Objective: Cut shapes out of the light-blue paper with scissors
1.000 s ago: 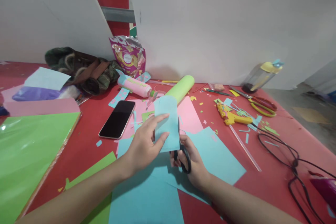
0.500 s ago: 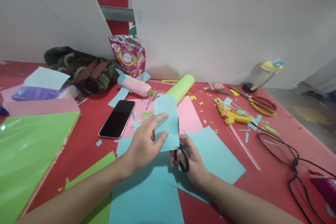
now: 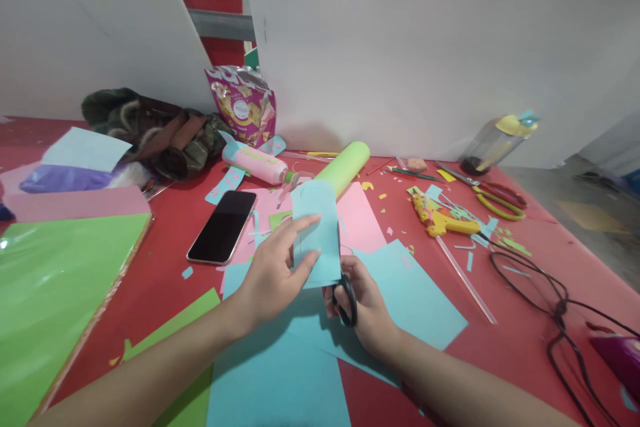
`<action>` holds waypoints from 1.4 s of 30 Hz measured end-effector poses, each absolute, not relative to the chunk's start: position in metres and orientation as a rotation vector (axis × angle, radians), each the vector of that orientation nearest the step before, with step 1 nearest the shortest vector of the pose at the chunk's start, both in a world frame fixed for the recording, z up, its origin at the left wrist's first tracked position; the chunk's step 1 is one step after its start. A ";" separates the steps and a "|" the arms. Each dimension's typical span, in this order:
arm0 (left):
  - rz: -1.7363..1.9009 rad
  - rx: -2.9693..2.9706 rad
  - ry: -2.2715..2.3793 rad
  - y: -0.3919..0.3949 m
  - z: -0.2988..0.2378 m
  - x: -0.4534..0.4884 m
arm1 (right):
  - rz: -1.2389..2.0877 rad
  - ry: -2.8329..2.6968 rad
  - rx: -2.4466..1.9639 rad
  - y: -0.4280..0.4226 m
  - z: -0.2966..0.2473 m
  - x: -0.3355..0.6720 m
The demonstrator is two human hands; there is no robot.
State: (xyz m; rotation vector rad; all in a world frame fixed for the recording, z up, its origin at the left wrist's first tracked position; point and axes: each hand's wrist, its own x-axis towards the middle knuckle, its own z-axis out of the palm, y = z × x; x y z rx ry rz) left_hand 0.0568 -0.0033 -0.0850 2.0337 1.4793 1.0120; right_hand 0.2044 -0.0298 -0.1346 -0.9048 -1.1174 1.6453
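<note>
A light blue piece of paper [image 3: 323, 240] with a rounded top is held up by my left hand [image 3: 275, 267], thumb and fingers pinching its left side. Along the paper's right edge, my right hand [image 3: 365, 303] grips black-handled scissors [image 3: 349, 300]. Most of the blades are hidden behind the paper. Below both hands lie larger light blue sheets [image 3: 275, 373]. Just behind the held piece rests a green paper roll [image 3: 345, 167], and a pink sheet [image 3: 363, 217] shows beside it.
A phone [image 3: 223, 227] lies left of my hands. To the right are a yellow glue gun [image 3: 443, 220] with a looping black cable [image 3: 555, 287], pliers [image 3: 500, 200] and paper scraps. A pink bottle-like craft [image 3: 257, 163], snack bag [image 3: 245, 107] and water bottle [image 3: 500, 140] stand or lie at the back.
The scissors' handle has shifted very slightly left in my right hand. The paper and my left hand hold nearly the same position; the whole view has drifted a little.
</note>
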 end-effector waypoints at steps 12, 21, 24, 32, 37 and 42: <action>1.013 2.024 1.463 -0.002 -0.084 0.057 | 1.617 -1.118 -0.898 -0.029 -0.137 0.204; 1.001 2.022 1.438 -0.001 -0.085 0.056 | 1.614 -1.095 -0.901 -0.029 -0.135 0.204; 0.998 2.011 1.424 -0.002 -0.085 0.055 | 1.617 -1.094 -0.895 -0.029 -0.136 0.204; 1.004 2.012 1.417 0.000 -0.083 0.053 | 1.616 -1.083 -0.907 -0.029 -0.137 0.205; 0.992 1.958 1.414 0.001 -0.083 0.053 | 1.634 -1.100 -0.904 -0.029 -0.135 0.205; 0.959 1.872 1.386 0.000 -0.080 0.053 | 1.652 -1.097 -0.856 -0.031 -0.138 0.207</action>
